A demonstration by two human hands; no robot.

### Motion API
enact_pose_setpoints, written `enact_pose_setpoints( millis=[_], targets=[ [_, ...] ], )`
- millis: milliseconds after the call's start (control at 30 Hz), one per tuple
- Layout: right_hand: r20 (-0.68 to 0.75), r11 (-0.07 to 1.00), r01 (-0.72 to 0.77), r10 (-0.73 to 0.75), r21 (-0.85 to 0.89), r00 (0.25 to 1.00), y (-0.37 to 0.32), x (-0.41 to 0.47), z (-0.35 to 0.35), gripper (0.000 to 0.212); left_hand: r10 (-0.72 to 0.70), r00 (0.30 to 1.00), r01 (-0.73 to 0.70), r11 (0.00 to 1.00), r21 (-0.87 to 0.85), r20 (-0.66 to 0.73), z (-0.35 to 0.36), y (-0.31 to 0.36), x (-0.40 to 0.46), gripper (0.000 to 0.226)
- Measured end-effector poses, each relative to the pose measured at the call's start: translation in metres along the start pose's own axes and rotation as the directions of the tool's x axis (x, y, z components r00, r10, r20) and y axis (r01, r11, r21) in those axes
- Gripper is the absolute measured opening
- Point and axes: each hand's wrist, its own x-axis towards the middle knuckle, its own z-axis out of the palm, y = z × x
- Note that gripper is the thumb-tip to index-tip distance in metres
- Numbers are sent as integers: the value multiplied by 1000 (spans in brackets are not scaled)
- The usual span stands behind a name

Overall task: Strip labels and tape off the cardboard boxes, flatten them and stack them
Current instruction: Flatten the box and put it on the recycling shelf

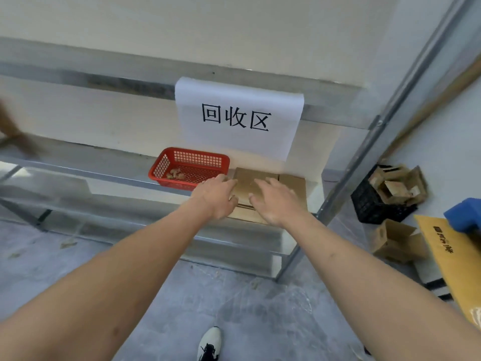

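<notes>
Both grips released, palms down | left hand (217, 198), right hand (274, 201) flat on flattened cardboard stack (247, 182) | shelf (104, 175)

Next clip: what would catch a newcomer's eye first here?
The white paper sign with three large black characters, hanging from the shelf rail at centre. Below it, both hands, left hand and right hand, lie flat on the flattened cardboard stack, beside a red basket.
</notes>
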Motion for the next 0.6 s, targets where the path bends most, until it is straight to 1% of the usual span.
enact_pose_setpoints(
  millis=[100, 167, 300, 433, 600],
  targets=[
    [-86, 993, 116, -118, -33, 989, -25, -29, -22, 57, -45, 996, 44, 999, -20, -76, -23, 3, -45, 50],
    [-119, 982, 184, -187, -39, 975, -44, -45, -32, 54, -74, 989, 70, 997, -38, -124, -34, 0, -72, 55],
    [-142, 953, 292, -300, -80, 943, -87, -59, -35, 52, -152, 971, 143, 988, -63, -186, -51, -20, -119, 60],
    [-140, 922, 371, -385, -112, 912, -141, -63, -35, 55, -239, 946, 226, 971, -85, -219, -68, -59, -160, 59],
    [-133, 877, 463, -478, -130, 868, -224, -50, -31, 58, -311, 918, 302, 950, -72, -246, -95, -127, -201, 57]
  ],
)
